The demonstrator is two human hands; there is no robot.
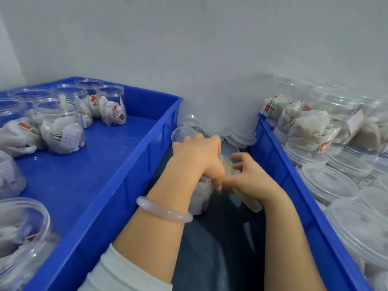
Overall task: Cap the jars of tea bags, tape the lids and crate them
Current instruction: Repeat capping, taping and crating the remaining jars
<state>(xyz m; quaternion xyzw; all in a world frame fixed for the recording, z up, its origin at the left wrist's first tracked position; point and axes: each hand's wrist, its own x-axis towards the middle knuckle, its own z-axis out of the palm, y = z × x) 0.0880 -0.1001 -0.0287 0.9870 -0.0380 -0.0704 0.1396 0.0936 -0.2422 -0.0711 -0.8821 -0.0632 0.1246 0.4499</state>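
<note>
A clear jar of tea bags point(201, 199) lies tilted in the dark gap between two blue crates. My left hand point(201, 156) grips its lidded top from above. My right hand point(249, 175) holds a yellowish roll of tape point(255, 205) against the jar, fingers curled; the hands meet and motion blur hides the tape end. The left blue crate point(130, 164) holds several open jars of tea bags point(63, 131). The right blue crate point(294, 185) is stacked with several capped jars point(327, 181).
Loose clear lids point(241, 136) are piled against the white wall behind my hands, with one lid point(182, 133) beside the left crate's rim. A pale bangle point(163, 211) sits on my left wrist. The crate walls close in on both sides of the gap.
</note>
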